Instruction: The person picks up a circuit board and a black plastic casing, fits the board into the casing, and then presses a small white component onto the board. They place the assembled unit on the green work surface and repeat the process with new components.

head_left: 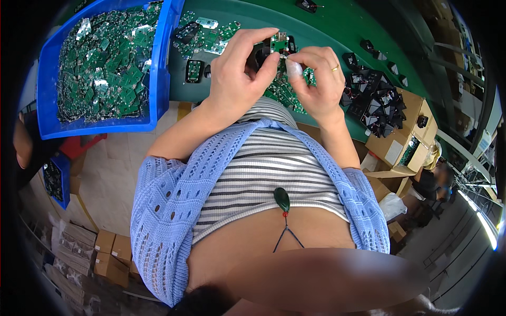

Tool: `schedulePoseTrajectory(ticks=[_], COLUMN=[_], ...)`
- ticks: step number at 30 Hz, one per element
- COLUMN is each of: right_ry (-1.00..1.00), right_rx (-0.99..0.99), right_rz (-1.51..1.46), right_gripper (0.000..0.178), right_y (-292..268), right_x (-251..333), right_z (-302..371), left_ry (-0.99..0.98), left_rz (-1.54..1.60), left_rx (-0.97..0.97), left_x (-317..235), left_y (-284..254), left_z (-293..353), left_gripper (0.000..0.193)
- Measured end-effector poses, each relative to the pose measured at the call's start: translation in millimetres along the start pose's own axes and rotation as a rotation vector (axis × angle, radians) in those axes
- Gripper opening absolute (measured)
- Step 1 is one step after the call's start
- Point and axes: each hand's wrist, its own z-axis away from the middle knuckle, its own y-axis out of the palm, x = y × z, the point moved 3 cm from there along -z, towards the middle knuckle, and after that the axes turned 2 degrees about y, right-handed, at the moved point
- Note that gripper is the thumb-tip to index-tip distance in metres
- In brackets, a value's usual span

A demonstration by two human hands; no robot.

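Above the bench I hold a small green circuit board with a metal connector on it. My left hand grips it between thumb and fingers, closed. A dark casing shows partly behind the board, largely hidden by my fingers. My right hand is closed in a pinch at the board's right edge, with a white wrapping on one digit and a ring on a finger. Whether a tiny part sits in that pinch is hidden. Loose circuit boards lie beneath my hands, and a black casing with a board inside lies to the left.
A blue bin heaped with green circuit boards stands at the left of the green bench. Black casings are piled at the right, beside an open cardboard box. Other people are at both sides.
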Motion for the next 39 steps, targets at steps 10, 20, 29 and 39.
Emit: schedulePoseTrajectory(ticks=[10, 20, 29, 39], right_ry=[-0.102, 0.108, 0.844, 0.96], right_rx=[-0.002, 0.018, -0.036, -0.024], right_rz=[0.063, -0.205, -0.84, -0.949], right_gripper=[0.027, 0.028, 0.035, 0.033], right_y=[0.2, 0.7, 20.2, 33.0], right_x=[2.6, -6.3, -6.0, -13.3], right_z=[0.4, 4.7, 22.6, 30.0], left_ry=[0.14, 0.032, 0.132, 0.037], left_rz=[-0.093, 0.023, 0.067, 0.092], left_rx=[0.017, -0.014, -0.038, 0.013], left_x=[-7.3, 4.4, 5.8, 21.8], left_y=[-0.7, 1.6, 6.5, 10.5], left_z=[-1.2, 0.5, 1.6, 1.7], left_gripper=[0.034, 0.031, 0.03, 0.03])
